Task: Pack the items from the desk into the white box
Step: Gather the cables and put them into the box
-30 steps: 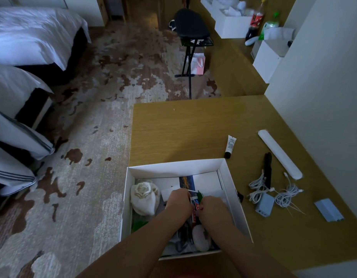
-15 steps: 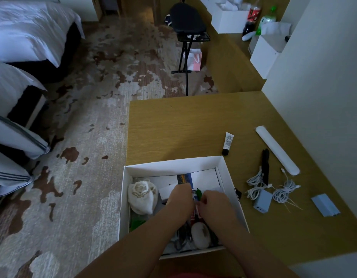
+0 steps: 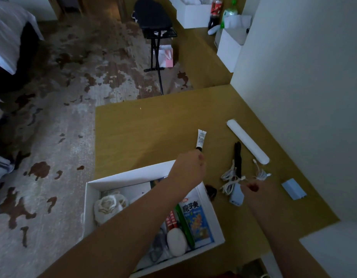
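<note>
Wooden desk (image 3: 145, 137) beyond the white box (image 3: 89, 197): the left hand (image 3: 188, 167), curled, reaches the tube (image 3: 201, 139); the right hand (image 3: 258, 189), grip unclear, nears the cables (image 3: 230, 177). Next: pinching each securely.

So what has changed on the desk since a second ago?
Both hands have left the white cardboard box. The left hand has reached forward to the black cap of the small white tube; whether it grips yet is unclear. The right hand has moved right, over the white cables and grey charger. The tube, long white case, black stick and box contents lie as before.
</note>
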Demonstrator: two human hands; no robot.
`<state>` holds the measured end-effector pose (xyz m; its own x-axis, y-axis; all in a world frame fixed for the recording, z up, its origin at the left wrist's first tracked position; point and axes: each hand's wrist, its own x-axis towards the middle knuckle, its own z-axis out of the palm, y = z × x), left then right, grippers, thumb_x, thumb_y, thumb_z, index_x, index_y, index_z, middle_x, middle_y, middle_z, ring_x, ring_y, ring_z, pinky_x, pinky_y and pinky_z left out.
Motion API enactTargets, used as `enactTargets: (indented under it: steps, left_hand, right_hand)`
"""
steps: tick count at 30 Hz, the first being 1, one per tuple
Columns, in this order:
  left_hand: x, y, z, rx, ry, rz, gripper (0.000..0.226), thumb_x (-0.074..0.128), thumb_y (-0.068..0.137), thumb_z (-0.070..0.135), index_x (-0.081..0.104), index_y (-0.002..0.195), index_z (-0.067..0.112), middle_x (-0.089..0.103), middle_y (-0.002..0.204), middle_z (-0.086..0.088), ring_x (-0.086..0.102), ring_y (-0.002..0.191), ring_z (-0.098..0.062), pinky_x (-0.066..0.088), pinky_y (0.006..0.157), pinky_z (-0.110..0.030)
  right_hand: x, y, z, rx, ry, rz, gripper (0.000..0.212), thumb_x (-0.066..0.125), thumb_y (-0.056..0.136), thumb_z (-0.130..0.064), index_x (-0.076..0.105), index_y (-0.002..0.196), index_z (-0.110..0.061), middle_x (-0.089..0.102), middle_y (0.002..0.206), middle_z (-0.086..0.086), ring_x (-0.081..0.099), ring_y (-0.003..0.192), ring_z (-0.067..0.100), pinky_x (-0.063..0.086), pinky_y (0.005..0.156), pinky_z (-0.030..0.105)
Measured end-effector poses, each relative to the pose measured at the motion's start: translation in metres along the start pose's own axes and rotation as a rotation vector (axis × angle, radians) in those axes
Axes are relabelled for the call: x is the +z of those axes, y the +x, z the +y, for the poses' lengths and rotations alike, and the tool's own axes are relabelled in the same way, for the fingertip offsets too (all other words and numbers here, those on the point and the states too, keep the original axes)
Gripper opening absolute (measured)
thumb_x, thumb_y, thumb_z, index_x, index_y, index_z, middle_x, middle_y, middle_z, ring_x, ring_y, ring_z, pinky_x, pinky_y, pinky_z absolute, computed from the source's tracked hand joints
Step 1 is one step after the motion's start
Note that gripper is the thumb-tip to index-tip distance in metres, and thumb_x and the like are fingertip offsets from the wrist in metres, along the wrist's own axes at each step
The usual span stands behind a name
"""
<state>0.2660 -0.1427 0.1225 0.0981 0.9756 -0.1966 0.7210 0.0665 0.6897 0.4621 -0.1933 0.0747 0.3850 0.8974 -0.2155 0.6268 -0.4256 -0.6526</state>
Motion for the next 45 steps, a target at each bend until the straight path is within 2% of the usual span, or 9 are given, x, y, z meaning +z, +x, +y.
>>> enactTargets:
  steps: [4, 9, 14, 19, 22, 27, 31, 37, 45]
  left_hand:
    - [0.031, 0.019, 0.019, 0.036, 0.034, -0.064, 0.024, 0.052, 0.089, 0.018, 0.061, 0.111, 0.015, 0.065, 0.106, -0.007, 0.062, 0.092, -0.02, 0.044, 0.068, -0.025]
    - [0.084, 0.044, 0.033, 0.036, 0.232, -0.253, 0.023, 0.053, 0.085, 0.014, 0.059, 0.107, 0.019, 0.061, 0.106, -0.004, 0.057, 0.091, -0.019, 0.046, 0.073, -0.03]
    - [0.13, 0.061, 0.038, -0.076, 0.258, -0.394, 0.035, 0.061, 0.085, 0.015, 0.05, 0.118, 0.013, 0.057, 0.112, -0.01, 0.056, 0.094, -0.023, 0.051, 0.079, -0.036]
    - [0.162, 0.08, 0.045, -0.141, 0.379, -0.382, 0.07, 0.066, 0.08, 0.013, 0.029, 0.14, 0.014, 0.044, 0.132, -0.016, 0.047, 0.117, -0.031, 0.045, 0.095, -0.04]
    - [0.172, 0.085, 0.046, -0.187, 0.363, -0.401, 0.067, 0.063, 0.082, 0.009, 0.027, 0.139, 0.01, 0.048, 0.128, -0.019, 0.053, 0.111, -0.03, 0.049, 0.091, -0.041]
    - [0.18, 0.09, 0.046, -0.252, 0.484, -0.349, 0.058, 0.066, 0.082, 0.017, 0.035, 0.13, 0.012, 0.049, 0.124, -0.013, 0.055, 0.106, -0.025, 0.049, 0.081, -0.033]
    - [0.178, 0.094, 0.046, -0.334, 0.456, -0.389, 0.035, 0.069, 0.081, 0.025, 0.055, 0.108, 0.009, 0.058, 0.098, -0.007, 0.059, 0.082, -0.018, 0.05, 0.065, -0.027]
    - [0.144, 0.093, 0.054, -0.333, 0.42, -0.371, 0.024, 0.068, 0.078, 0.033, 0.049, 0.074, 0.018, 0.054, 0.073, -0.003, 0.054, 0.063, -0.012, 0.038, 0.049, -0.021]
    - [0.082, 0.076, 0.059, -0.355, 0.187, -0.335, 0.025, 0.069, 0.071, 0.037, 0.061, 0.079, 0.015, 0.061, 0.074, -0.001, 0.057, 0.063, -0.012, 0.044, 0.052, -0.023]
  right_hand:
    - [0.008, 0.014, 0.05, 0.077, -0.044, -0.119, 0.005, 0.064, 0.081, -0.019, 0.059, 0.082, -0.021, 0.061, 0.079, 0.003, 0.058, 0.078, 0.021, 0.046, 0.07, 0.031]
    - [0.036, 0.038, 0.076, 0.156, 0.042, -0.181, 0.038, 0.066, 0.081, -0.02, 0.056, 0.115, -0.007, 0.063, 0.109, 0.015, 0.058, 0.092, 0.024, 0.042, 0.078, 0.028]
    - [0.057, 0.051, 0.089, 0.043, 0.081, -0.212, 0.067, 0.063, 0.084, -0.034, 0.035, 0.14, -0.011, 0.047, 0.139, 0.016, 0.046, 0.123, 0.032, 0.038, 0.1, 0.043]
    - [0.049, 0.065, 0.105, 0.027, 0.081, -0.129, 0.045, 0.047, 0.091, -0.039, 0.04, 0.133, -0.024, 0.058, 0.119, 0.012, 0.056, 0.101, 0.024, 0.047, 0.077, 0.034]
    - [0.036, 0.071, 0.111, -0.009, 0.132, -0.06, 0.023, 0.045, 0.092, -0.032, 0.05, 0.113, -0.024, 0.059, 0.101, 0.011, 0.055, 0.084, 0.02, 0.05, 0.071, 0.038]
    - [0.01, 0.086, 0.108, 0.002, 0.034, 0.117, 0.014, 0.045, 0.092, -0.028, 0.056, 0.093, -0.021, 0.051, 0.083, -0.001, 0.048, 0.065, 0.007, 0.036, 0.051, 0.018]
    - [-0.004, 0.095, 0.098, 0.073, 0.023, 0.21, 0.02, 0.051, 0.089, -0.03, 0.05, 0.105, -0.017, 0.038, 0.093, -0.002, 0.049, 0.07, 0.01, 0.044, 0.055, 0.024]
    - [-0.002, 0.11, 0.093, 0.274, -0.009, -0.092, 0.065, 0.066, 0.079, -0.037, 0.041, 0.128, -0.005, 0.05, 0.125, 0.016, 0.052, 0.11, 0.03, 0.047, 0.092, 0.043]
    - [-0.008, 0.119, 0.071, 0.418, 0.228, -0.197, 0.021, 0.068, 0.079, -0.019, 0.059, 0.096, -0.009, 0.062, 0.094, 0.011, 0.056, 0.076, 0.019, 0.048, 0.075, 0.037]
